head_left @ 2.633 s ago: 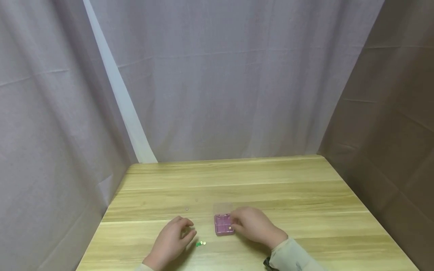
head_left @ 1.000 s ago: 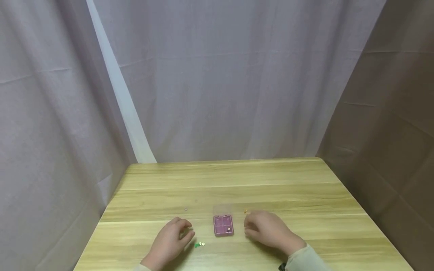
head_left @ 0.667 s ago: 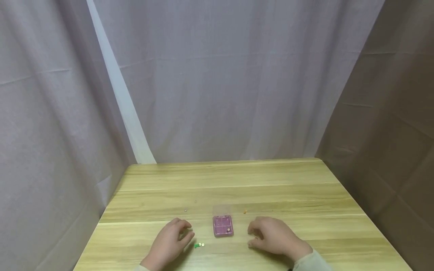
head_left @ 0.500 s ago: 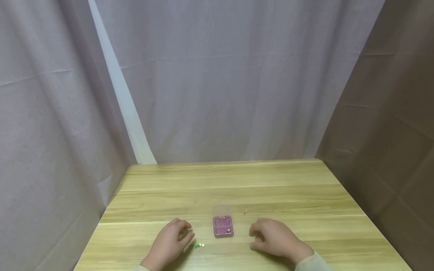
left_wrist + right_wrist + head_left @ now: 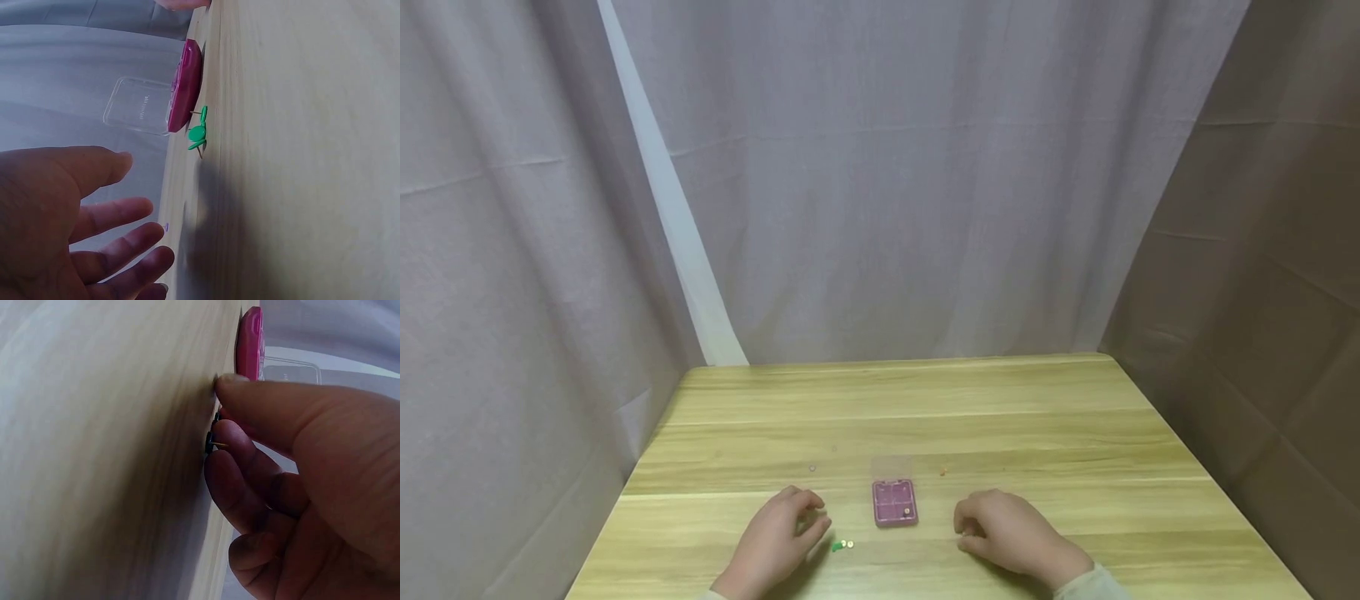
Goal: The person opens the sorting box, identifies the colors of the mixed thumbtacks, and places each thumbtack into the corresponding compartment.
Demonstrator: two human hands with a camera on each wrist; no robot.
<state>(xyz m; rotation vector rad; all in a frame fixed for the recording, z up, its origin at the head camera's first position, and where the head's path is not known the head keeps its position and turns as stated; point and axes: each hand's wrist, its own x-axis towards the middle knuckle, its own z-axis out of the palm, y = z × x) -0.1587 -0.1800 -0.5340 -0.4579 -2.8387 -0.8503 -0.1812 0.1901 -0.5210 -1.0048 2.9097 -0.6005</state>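
Note:
A small pink box (image 5: 895, 503) with compartments and a raised clear lid (image 5: 891, 467) sits between my hands. One thumbtack (image 5: 907, 511) lies in its near right compartment. My left hand (image 5: 775, 537) hovers with loosely bent, spread fingers left of the box, holding nothing. Just beyond its thumb lie green thumbtacks (image 5: 197, 134), points up or tilted. My right hand (image 5: 1011, 533) is low over the table right of the box, fingers bent around black thumbtacks (image 5: 209, 442). Its thumb tip reaches the tabletop, apart from the fingers; the index fingertip is partly hidden by the thumb.
A purple thumbtack (image 5: 812, 468) lies beyond my left hand, and small orange pieces (image 5: 943, 472) lie beyond my right. Everything stands on a wood-grain table (image 5: 887, 400), with grey curtains (image 5: 880, 208) behind and at both sides.
My right hand has moved from the box to the right and lowered over the black thumbtacks, its fingers drawing in slightly. A thumbtack stays in the box. The left hand has barely moved.

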